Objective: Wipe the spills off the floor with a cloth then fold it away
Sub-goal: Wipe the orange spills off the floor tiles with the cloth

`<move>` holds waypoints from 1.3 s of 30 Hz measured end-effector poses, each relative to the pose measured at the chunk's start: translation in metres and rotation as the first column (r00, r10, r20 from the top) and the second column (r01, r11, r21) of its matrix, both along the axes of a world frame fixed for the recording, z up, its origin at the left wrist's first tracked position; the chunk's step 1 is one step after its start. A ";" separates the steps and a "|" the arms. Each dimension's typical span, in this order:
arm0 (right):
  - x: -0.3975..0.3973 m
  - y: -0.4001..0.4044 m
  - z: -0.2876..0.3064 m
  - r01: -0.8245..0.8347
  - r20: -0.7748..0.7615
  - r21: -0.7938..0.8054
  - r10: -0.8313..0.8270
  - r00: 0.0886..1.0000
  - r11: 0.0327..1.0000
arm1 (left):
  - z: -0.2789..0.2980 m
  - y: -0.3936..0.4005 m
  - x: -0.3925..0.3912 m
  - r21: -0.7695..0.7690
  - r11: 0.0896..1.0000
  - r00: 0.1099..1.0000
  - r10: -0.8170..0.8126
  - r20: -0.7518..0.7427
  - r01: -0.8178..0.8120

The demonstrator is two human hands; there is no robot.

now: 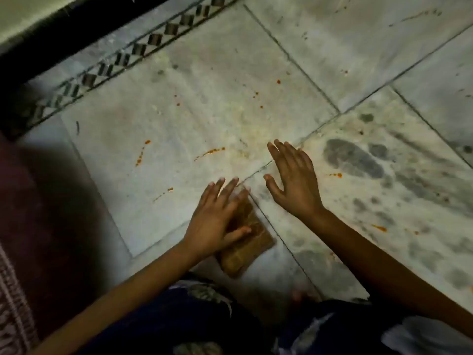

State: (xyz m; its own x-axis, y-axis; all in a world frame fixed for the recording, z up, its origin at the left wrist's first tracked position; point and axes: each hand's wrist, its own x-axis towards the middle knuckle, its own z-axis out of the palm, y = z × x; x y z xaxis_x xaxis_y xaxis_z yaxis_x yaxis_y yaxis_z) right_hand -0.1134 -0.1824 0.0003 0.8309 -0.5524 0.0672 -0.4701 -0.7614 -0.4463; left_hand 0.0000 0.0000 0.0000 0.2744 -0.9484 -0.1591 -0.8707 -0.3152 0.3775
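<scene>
- Pale marble floor [210,80] fills my view, cut by dark grout lines, with a black-and-white checkered border strip [122,57] running along its far-left edge.
- Beyond that strip I see a dark skirting band [51,39], and a maroon patterned rug [30,226] lies along the floor's left edge.
- Orange-red spills [211,151] are scattered over the central tile: short streaks and drops toward the left, smaller dots farther out, and a few more on the right-hand tile.
- Grey smudges [353,160] mark the right-hand tile, one of them shaped like a footprint.
- My left hand [217,221] lies flat on a folded brown cloth [245,247], fingers straight and spread, the thumb pressing on top of it.
- That cloth sits on the floor near its near edge, just in front of my knees, beside a grout line.
- My right hand [294,180] is released, fingers spread, holding nothing, just beyond and to the right of the cloth; I cannot tell whether it touches the floor.
- Dark patterned trousers [179,316] cover my legs at the bottom of the view.
</scene>
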 end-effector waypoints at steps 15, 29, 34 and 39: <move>-0.035 0.042 -0.021 -0.047 -0.073 0.050 0.050 0.996 0.998 | -0.041 0.026 -0.038 0.258 0.966 0.983 -0.066 0.171 0.020; 0.022 0.074 -0.036 -0.188 -0.074 0.126 0.198 0.977 0.974 | -0.021 0.094 0.026 0.081 0.805 0.809 0.588 0.022 -0.588; 0.048 0.090 -0.045 -0.223 -0.196 0.132 0.246 0.949 0.966 | -0.020 0.107 0.074 0.022 0.620 0.621 0.784 0.024 -0.784; 0.051 0.069 -0.067 -0.200 -0.290 0.060 0.208 0.934 0.978 | -0.038 0.081 0.111 0.048 0.588 0.589 0.799 0.121 -0.808</move>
